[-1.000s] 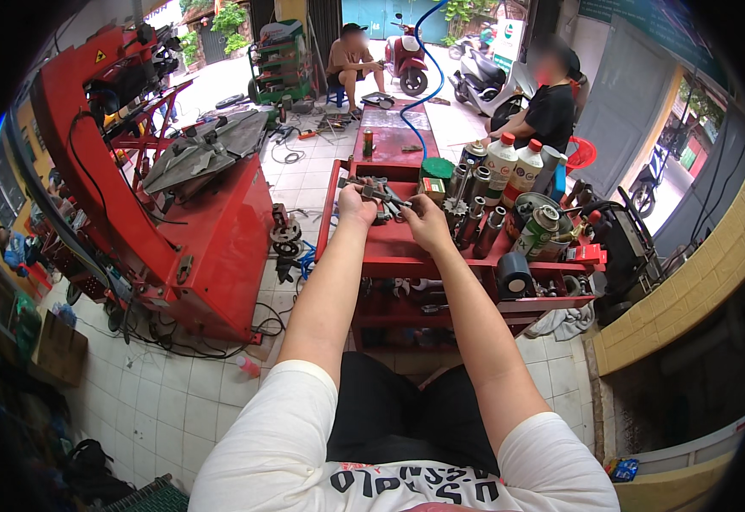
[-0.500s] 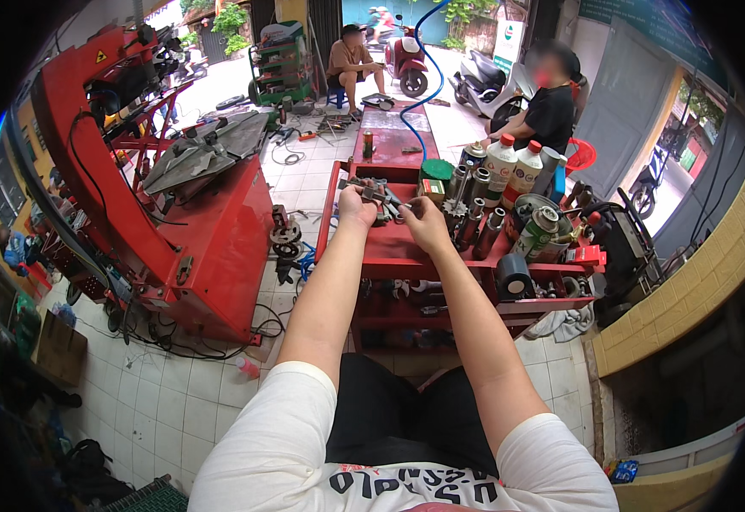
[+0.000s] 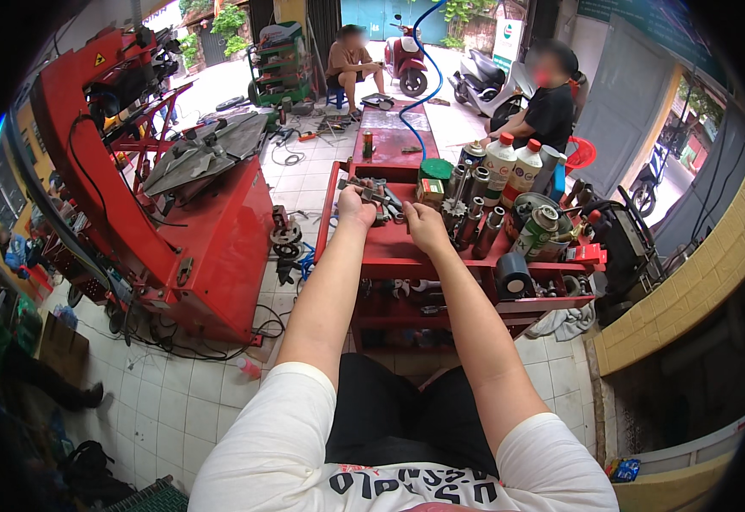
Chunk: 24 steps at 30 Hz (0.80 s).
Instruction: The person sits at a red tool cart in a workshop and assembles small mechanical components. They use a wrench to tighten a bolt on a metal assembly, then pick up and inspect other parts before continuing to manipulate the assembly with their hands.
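Note:
Both my arms reach over the red tool cart [image 3: 389, 249]. My left hand [image 3: 355, 206] is closed around a greyish metal piece [image 3: 371, 191] at the left of the cart's top tray; its exact kind is too small to tell. My right hand [image 3: 426, 227] is beside it on the right, fingers curled in; whatever it may hold is hidden. Small metal parts lie in the tray between the two hands. Just beyond my right hand are a small green-and-red box [image 3: 430, 191] and a green-lidded tub [image 3: 437, 171].
Metal sockets [image 3: 477, 220], red-capped white bottles [image 3: 523, 168] and a green spray can [image 3: 539, 229] crowd the cart's right side. A red machine [image 3: 219, 247] stands left. A blue hose [image 3: 406, 111] hangs ahead. One person [image 3: 551, 107] sits right, another [image 3: 351, 64] farther back.
My right hand has drawn slightly away from the left one, and its fingers are more curled. My left hand stays in place. At the far left a person's dark-clothed leg has come into view.

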Each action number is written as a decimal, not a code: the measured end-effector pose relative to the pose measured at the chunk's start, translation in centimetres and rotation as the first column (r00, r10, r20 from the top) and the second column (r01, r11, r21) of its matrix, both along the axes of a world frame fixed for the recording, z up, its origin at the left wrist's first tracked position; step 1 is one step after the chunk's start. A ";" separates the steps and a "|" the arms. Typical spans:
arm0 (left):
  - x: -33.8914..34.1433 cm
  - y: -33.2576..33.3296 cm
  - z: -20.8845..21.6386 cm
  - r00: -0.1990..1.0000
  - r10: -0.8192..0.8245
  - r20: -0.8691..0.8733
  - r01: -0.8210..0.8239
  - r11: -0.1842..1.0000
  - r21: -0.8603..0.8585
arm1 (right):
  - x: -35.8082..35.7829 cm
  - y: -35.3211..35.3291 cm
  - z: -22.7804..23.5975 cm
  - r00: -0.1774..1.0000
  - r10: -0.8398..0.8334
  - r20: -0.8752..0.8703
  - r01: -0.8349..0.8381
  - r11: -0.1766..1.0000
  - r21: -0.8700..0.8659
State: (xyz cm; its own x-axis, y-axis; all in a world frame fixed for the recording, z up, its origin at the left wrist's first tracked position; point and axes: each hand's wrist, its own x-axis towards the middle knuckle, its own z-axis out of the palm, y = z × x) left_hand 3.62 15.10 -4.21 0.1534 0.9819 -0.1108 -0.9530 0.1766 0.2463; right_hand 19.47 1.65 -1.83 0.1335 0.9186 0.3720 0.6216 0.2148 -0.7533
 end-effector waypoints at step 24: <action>0.2 0.1 -0.1 0.998 -0.047 -0.037 0.047 0.999 0.014 | 0.3 0.1 -0.4 0.999 -0.034 0.015 0.034 0.999 0.015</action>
